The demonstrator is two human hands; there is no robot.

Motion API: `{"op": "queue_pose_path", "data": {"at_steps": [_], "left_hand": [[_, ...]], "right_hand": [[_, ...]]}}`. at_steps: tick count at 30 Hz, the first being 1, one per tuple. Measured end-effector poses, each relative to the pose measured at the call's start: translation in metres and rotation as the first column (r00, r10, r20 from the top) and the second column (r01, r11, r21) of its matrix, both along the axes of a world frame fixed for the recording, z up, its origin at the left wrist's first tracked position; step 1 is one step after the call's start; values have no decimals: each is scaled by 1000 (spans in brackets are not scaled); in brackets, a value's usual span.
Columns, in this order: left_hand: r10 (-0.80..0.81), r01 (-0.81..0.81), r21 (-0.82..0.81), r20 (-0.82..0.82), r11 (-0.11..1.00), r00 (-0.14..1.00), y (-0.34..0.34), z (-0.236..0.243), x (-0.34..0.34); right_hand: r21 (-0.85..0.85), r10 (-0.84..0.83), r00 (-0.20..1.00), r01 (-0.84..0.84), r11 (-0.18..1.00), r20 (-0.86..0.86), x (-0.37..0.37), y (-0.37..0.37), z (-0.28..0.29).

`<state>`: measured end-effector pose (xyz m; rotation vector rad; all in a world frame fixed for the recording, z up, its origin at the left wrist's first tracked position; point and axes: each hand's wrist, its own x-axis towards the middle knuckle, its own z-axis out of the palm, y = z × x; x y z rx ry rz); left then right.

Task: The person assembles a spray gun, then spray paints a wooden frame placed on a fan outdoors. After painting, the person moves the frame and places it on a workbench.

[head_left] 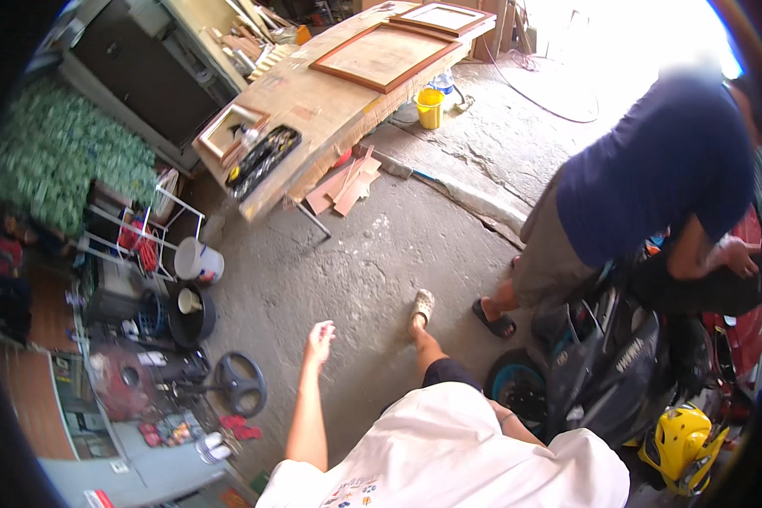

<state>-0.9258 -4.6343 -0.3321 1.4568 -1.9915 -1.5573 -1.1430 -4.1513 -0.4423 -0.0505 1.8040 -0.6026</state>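
My left hand (320,341) hangs in the air over the concrete floor, its fingers loosely apart with nothing seen in them. Of my right arm, the forearm (521,427) shows beside my white shirt (457,440); the shirt hides most of that hand, and its fingers cannot be made out. One of my feet, in a beige clog (423,306), is on the floor ahead. Close on my right stands a dark motorbike (618,356). Beyond it a person in a dark blue shirt (652,169) bends over, a hand (741,256) by the dark seat.
A long wooden table (313,102) carries wooden frames (387,55) and a black tool tray (264,161). Wood offcuts (347,182) lie under its edge, near a yellow bucket (429,108). On the left are a white bucket (199,260) and a pedestal fan (127,381) with a round base (240,383). A yellow helmet (681,449) sits lower right.
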Motion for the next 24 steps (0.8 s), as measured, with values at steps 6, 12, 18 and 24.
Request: {"op": "queue_pose_path", "data": {"at_steps": [6, 12, 18, 24], "left_hand": [[-401, 397, 77, 292, 915, 868, -26, -43, -170], [-79, 83, 132, -35, 988, 996, -144, -72, -369], [-651, 675, 76, 361, 734, 668, -303, -37, -661], [-792, 822, -96, 225, 561, 567, -354, -3, -965]], "right_hand": [[-6, -224, 973, 225, 974, 57, -154, -162, 57], [-139, -367, 930, 362, 922, -11, -349, -307, 104], [-100, -276, 955, 266, 959, -109, -553, -406, 80], [-184, -726, 676, 703, 687, -126, -759, -433, 128]]}}
